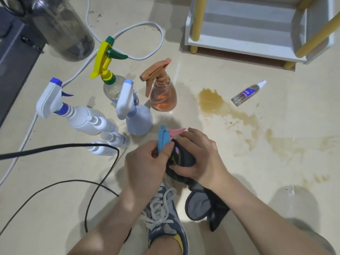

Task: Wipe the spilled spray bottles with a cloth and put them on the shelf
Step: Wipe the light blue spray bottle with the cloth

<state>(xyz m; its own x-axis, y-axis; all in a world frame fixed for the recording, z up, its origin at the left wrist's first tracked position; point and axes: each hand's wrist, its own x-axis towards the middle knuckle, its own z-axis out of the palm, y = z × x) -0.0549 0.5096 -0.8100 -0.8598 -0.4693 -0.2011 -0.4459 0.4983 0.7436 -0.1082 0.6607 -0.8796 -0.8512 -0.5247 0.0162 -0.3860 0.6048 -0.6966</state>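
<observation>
Blue-and-pink spray bottle (165,138) held low over the floor, centre of view; only its trigger head shows, the body wrapped in the dark cloth (181,161). Left hand (145,162) closed on the blue head, thumb along its side. Right hand (200,155) clasps the cloth around the bottle body; the cloth's loose end hangs down past the wrist.

Just beyond the hands, upright on the floor: pale blue bottle (137,115), orange bottle (162,92), yellow-and-green bottle (108,70), white bottle with blue collar (73,111), and 3 small white bottles (108,138) bunched beside it. All stand close together, left of centre.

Brown spill (211,101) spreads right of the orange bottle and trails toward the right edge. Small clear bottle (247,92) lies on its side past the spill, apart from the group.

White shelf with yellow posts (244,24) at upper right; its lower tier looks bare. Floor between spill and shelf is open.

Black cable (103,162) loops close under the left forearm; white cable (139,34) curls behind the yellow bottle. Grey sneaker (161,218) directly below the hands. Dark translucent container (60,24) at upper left.
</observation>
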